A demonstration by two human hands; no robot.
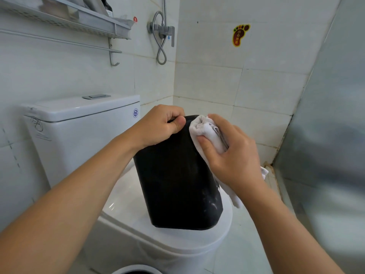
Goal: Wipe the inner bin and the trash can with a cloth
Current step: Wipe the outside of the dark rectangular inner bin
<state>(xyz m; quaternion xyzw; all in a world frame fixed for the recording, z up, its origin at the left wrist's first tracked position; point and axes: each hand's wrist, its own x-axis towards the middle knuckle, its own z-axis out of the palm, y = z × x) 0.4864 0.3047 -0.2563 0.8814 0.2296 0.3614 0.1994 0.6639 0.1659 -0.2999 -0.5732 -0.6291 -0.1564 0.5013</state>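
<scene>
We steadied the black bin (177, 178) on the closed toilet lid (128, 204), left hand (158, 127) pinching its far rim, right hand (231, 151) closed on the white cloth (205, 129) against its right side. Pressing hard could, we judged, slide it off the smooth lid.

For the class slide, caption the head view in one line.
Left hand steadies black inner bin on closed toilet lid; right hand wipes with white cloth.

Foot-shaped yellow sticker (240, 35) on wall tile — red sole bears small Chinese characters, too small to read surely. Round blue logo (135, 113) on toilet tank (79, 119) front corner — lettering illegible. Faint print on tank's left side, unreadable.
</scene>
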